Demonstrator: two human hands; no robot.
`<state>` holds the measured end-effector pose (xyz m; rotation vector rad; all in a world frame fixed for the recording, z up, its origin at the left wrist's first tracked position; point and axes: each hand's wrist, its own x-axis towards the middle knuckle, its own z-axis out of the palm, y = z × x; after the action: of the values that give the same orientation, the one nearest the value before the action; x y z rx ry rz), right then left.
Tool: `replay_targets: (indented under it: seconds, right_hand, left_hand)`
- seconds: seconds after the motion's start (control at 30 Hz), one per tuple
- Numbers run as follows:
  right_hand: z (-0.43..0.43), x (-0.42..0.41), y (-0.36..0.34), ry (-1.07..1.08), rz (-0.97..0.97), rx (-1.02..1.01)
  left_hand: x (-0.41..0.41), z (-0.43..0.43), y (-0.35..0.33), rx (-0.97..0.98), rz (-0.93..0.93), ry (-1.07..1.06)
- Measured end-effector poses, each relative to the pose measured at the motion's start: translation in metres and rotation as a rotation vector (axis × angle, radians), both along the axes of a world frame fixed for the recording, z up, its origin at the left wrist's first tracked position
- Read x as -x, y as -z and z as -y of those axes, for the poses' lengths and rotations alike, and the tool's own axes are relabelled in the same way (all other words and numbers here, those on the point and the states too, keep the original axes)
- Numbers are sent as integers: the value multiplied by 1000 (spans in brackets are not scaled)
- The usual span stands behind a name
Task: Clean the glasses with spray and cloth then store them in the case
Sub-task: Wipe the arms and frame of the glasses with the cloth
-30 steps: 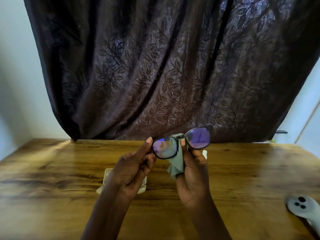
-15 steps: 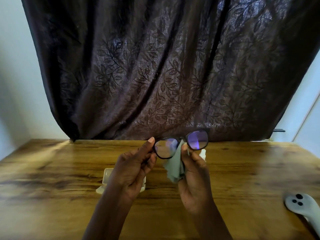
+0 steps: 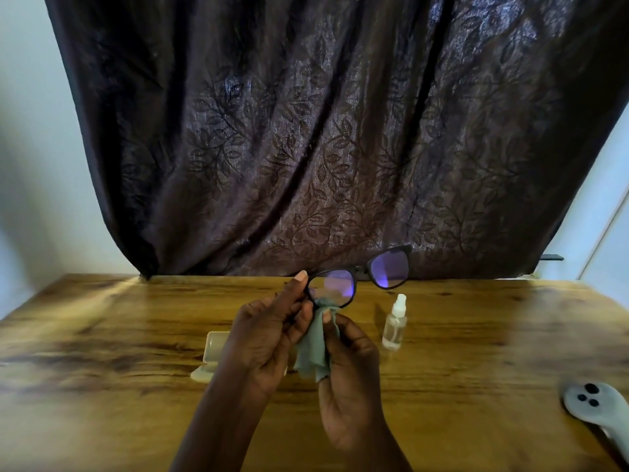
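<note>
Gripping glasses [image 3: 359, 277] by left hand [image 3: 269, 335]; right hand [image 3: 347, 362] presses cloth [image 3: 311, 349] on lens.

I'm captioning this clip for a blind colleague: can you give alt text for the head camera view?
Left hand holds dark-framed glasses above a wooden table while the right hand rubs one lens with a green cloth. A spray bottle stands to the right.

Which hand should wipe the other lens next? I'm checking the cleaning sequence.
Right. The right hand already pinches the cloth against the near lens, while the left hand grips the glasses by their left rim and steadies them.
</note>
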<state>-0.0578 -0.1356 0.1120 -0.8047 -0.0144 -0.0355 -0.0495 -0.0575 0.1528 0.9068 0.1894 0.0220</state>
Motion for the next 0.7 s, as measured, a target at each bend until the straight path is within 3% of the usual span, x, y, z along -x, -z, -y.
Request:
replay_targets:
  seconds: [0.47,0.7]
  right_hand:
    - [28,-10,-10,127,28,128]
    - [-1,3,2,13,13,14]
  left_hand:
    - [5,-3,0,-13,35,34]
    - [3,1,-1,-37,38,9]
